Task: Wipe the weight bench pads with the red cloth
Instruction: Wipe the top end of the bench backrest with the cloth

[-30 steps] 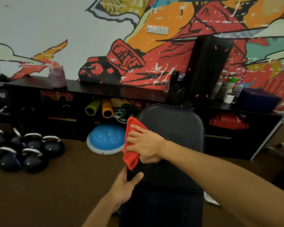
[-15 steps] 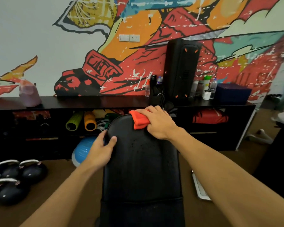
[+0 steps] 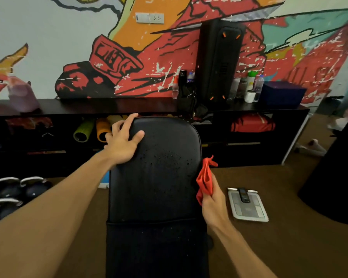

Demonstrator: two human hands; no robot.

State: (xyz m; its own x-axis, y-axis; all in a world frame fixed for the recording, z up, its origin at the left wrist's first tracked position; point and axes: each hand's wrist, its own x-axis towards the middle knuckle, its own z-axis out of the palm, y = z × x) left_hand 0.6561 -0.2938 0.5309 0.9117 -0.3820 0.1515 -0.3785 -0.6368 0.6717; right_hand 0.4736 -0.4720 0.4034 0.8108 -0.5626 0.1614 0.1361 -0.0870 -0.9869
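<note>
The black back pad [image 3: 159, 177] of the weight bench stands in the middle of the view, with small droplets on its surface. Below a seam lies the black seat pad [image 3: 156, 249]. My left hand [image 3: 122, 140] grips the pad's top left corner, fingers spread over the edge. My right hand [image 3: 214, 199] holds the bunched red cloth [image 3: 205, 180] against the pad's right side edge, about halfway down.
A grey body scale [image 3: 247, 204] lies on the brown floor right of the bench. Several kettlebells [image 3: 12, 193] sit at the left. Behind runs a long black shelf unit [image 3: 88, 106] carrying a tall black speaker [image 3: 219, 61], bottles and a blue box [image 3: 282, 93].
My right hand has carried the cloth from the pad's left edge over its top to the right side edge. My left hand has slid up to the top left corner.
</note>
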